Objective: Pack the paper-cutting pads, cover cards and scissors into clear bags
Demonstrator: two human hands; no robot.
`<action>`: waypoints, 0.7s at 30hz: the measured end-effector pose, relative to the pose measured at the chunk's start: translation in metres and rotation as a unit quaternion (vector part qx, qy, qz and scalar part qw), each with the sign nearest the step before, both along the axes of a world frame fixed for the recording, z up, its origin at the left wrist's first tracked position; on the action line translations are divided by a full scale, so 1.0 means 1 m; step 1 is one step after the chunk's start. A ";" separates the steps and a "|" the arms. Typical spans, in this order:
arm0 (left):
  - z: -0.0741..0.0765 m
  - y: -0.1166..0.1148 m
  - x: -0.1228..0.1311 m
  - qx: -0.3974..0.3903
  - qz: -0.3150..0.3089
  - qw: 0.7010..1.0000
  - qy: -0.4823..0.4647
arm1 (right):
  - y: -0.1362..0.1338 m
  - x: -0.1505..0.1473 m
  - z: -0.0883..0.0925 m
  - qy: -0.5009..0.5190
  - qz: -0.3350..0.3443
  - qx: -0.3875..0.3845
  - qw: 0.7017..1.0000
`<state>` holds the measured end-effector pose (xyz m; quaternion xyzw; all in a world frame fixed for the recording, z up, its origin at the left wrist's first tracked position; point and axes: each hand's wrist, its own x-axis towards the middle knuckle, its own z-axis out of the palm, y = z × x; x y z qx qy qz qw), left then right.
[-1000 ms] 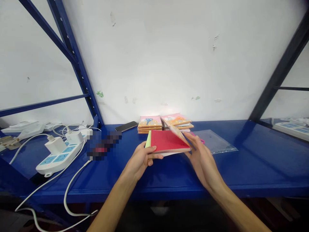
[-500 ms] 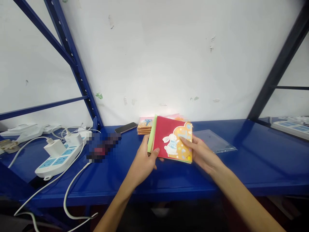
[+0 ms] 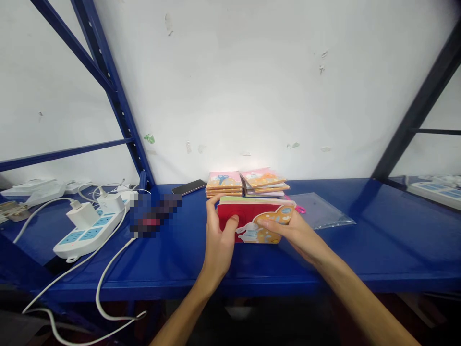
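Observation:
A small thick stack of coloured paper sheets (image 3: 227,211) has a red front and an orange flap with a white rabbit. It stands on its edge at the table's middle, its top page edges facing up. My left hand (image 3: 220,240) grips its left end, thumb on the red front and fingers behind. My right hand (image 3: 293,228) holds the right end, thumb on the orange flap; the other fingers are partly hidden. A clear plastic bag (image 3: 320,211) lies flat beyond my right hand, with a pink scissor handle (image 3: 300,210) by its left edge.
Two piles of packaged paper sets, the left pile (image 3: 224,181) and the right pile (image 3: 265,180), stand against the wall. A phone (image 3: 189,187) lies left of them. Power strips (image 3: 86,240) with white cables (image 3: 104,283) occupy the left side. Blue shelf posts (image 3: 118,105) frame the table (image 3: 378,240).
The paper stack has turned from tilted face-up to standing on its edge and moved lower. My left hand now reaches over its left end. The right pile behind has come into view.

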<state>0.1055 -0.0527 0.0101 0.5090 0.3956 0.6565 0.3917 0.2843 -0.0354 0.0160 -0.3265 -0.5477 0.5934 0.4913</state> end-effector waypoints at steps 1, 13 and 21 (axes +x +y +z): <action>-0.001 0.001 -0.001 -0.001 -0.008 1.000 0.022 | 0.000 -0.001 0.000 -0.002 0.000 -0.001 1.000; -0.005 0.012 0.000 -0.089 -0.087 0.992 0.007 | 0.010 0.004 -0.008 -0.012 -0.027 0.001 1.000; -0.010 0.013 0.007 -0.040 -0.023 0.991 0.122 | 0.015 0.013 -0.011 -0.049 -0.030 0.023 0.998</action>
